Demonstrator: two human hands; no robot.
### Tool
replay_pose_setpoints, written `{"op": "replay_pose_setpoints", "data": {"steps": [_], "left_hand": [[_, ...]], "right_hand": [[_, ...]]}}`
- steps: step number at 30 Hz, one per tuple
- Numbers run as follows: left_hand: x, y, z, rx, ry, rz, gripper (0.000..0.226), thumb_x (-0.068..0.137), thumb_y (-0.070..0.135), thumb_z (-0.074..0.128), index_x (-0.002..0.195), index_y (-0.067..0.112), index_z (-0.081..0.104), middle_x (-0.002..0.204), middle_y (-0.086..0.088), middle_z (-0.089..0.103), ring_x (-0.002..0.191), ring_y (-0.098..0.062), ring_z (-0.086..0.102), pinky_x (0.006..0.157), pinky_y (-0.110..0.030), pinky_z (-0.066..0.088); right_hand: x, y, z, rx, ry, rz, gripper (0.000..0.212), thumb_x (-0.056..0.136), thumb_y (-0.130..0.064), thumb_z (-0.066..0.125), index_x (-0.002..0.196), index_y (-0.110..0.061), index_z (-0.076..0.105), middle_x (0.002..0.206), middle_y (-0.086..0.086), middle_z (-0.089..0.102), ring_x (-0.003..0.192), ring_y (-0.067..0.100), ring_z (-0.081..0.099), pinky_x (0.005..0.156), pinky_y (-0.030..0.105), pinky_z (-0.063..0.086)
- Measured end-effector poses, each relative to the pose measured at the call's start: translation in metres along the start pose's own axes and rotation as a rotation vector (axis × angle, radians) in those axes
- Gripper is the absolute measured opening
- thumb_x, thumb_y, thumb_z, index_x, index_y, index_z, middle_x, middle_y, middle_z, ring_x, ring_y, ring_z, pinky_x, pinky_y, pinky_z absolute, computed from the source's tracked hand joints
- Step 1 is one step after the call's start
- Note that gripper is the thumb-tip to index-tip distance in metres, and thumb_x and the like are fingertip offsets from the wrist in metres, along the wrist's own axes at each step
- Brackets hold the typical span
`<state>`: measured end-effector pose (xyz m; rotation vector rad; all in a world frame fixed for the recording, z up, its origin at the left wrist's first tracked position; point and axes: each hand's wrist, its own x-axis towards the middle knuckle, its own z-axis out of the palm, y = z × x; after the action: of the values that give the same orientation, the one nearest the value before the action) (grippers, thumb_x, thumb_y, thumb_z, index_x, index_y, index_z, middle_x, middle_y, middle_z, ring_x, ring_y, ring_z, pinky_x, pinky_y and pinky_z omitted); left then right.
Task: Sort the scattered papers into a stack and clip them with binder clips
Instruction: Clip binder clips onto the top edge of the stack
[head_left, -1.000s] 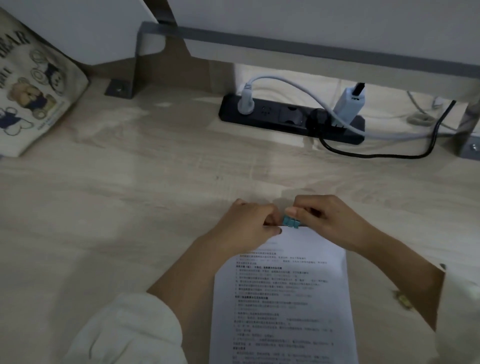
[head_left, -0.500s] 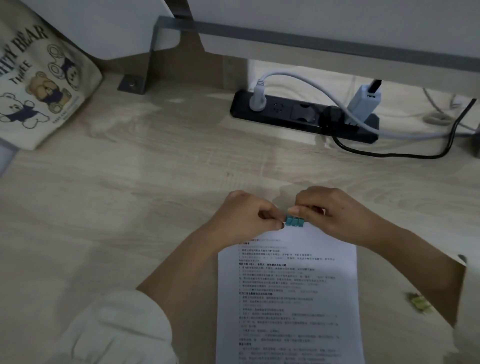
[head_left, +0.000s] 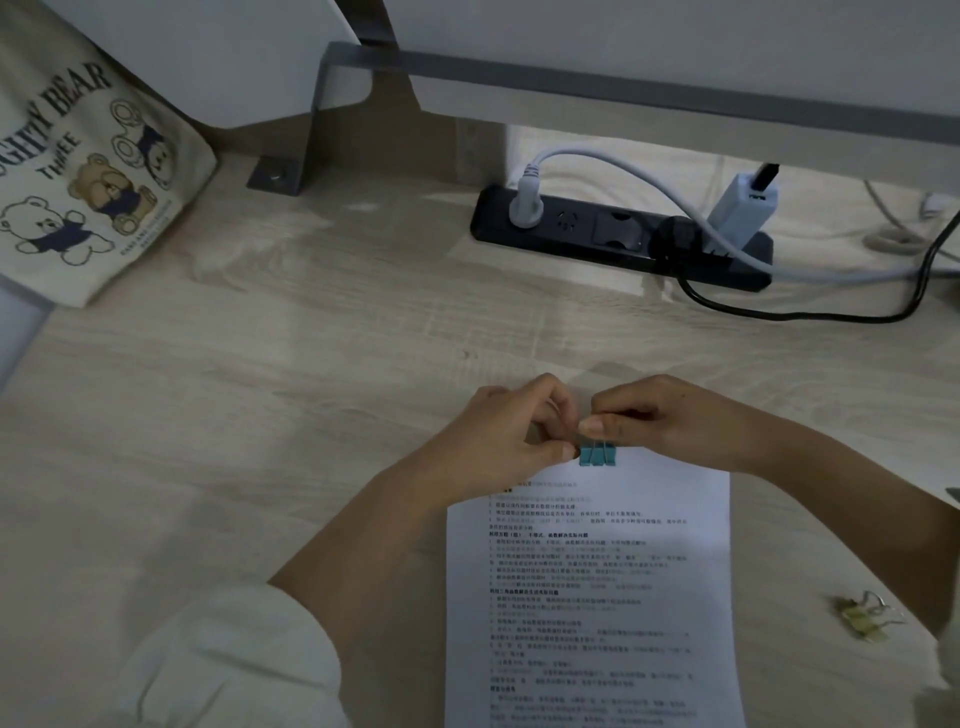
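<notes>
Both my hands pinch the teal binder clip (head_left: 597, 456) at the paper stack's (head_left: 589, 597) top edge, frame centre; my left hand (head_left: 511, 441) and right hand (head_left: 670, 423) could slip, skewing sheets.

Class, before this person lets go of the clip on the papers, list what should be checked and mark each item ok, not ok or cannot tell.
1. Teal binder clip sits on the top edge of the paper stack: ok.
2. Sheets squared, with no stray edges showing along the sides: ok as far as seen; the lower end is out of frame.
3. Clip jaw bites through every sheet: cannot tell.
4. Both hands at the clip, left hand and right hand: ok.
5. Wire handles folded flat: not ok, they stand pinched at the fingertips.
6. Spare yellow clip lies within reach on the desk: ok.
</notes>
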<state>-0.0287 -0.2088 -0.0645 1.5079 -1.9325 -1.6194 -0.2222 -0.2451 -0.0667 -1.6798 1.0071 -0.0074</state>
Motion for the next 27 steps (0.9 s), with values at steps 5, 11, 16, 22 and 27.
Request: {"op": "replay_pose_setpoints", "data": {"steps": [5,11,16,22,27], "left_hand": [[0.0,-0.001,0.001,-0.051,-0.004,-0.016,0.017,0.088,0.017,0.058,0.096,0.026,0.047,0.095,0.009,0.066,0.096,-0.006,0.06,0.087,-0.023,0.043],[0.0,-0.002,0.004,-0.055,-0.003,0.002,0.014,0.089,0.017,0.056,0.092,0.028,0.047,0.098,0.004,0.066,0.093,-0.013,0.061,0.087,-0.034,0.049],[0.002,-0.001,0.009,-0.015,0.004,-0.07,0.01,0.095,0.023,0.042,0.101,0.029,0.048,0.105,0.004,0.066,0.094,-0.024,0.062,0.085,-0.045,0.048],[0.006,0.005,0.022,0.076,-0.045,-0.156,0.035,0.088,0.046,0.05,0.12,0.032,0.048,0.111,0.013,0.058,0.099,-0.006,0.057,0.088,-0.028,0.047],[0.017,0.018,0.036,0.314,0.032,-0.161,0.039,0.082,0.063,0.047,0.093,0.027,0.059,0.084,0.015,0.056,0.077,-0.006,0.054,0.064,-0.023,0.04]], "right_hand": [[0.001,0.002,0.001,0.058,0.003,0.017,0.037,0.09,-0.033,0.053,0.062,-0.009,0.05,0.047,-0.012,0.039,0.046,0.002,0.035,0.047,0.01,0.029],[0.0,0.003,0.002,0.138,-0.022,0.061,0.036,0.087,-0.038,0.053,0.064,-0.011,0.051,0.054,-0.008,0.039,0.049,0.002,0.036,0.048,0.01,0.03],[0.0,0.004,0.006,0.058,-0.03,0.129,0.037,0.088,-0.044,0.051,0.057,-0.026,0.048,0.05,-0.017,0.046,0.049,-0.001,0.041,0.053,0.014,0.033],[-0.023,0.004,0.002,0.017,0.249,0.133,0.029,0.092,-0.038,0.046,0.07,-0.024,0.058,0.071,-0.01,0.056,0.063,0.002,0.05,0.061,0.009,0.039],[-0.094,0.034,-0.011,0.047,0.668,0.323,0.026,0.095,-0.025,0.044,0.077,-0.019,0.06,0.078,-0.005,0.063,0.071,0.012,0.057,0.066,0.023,0.042]]}}
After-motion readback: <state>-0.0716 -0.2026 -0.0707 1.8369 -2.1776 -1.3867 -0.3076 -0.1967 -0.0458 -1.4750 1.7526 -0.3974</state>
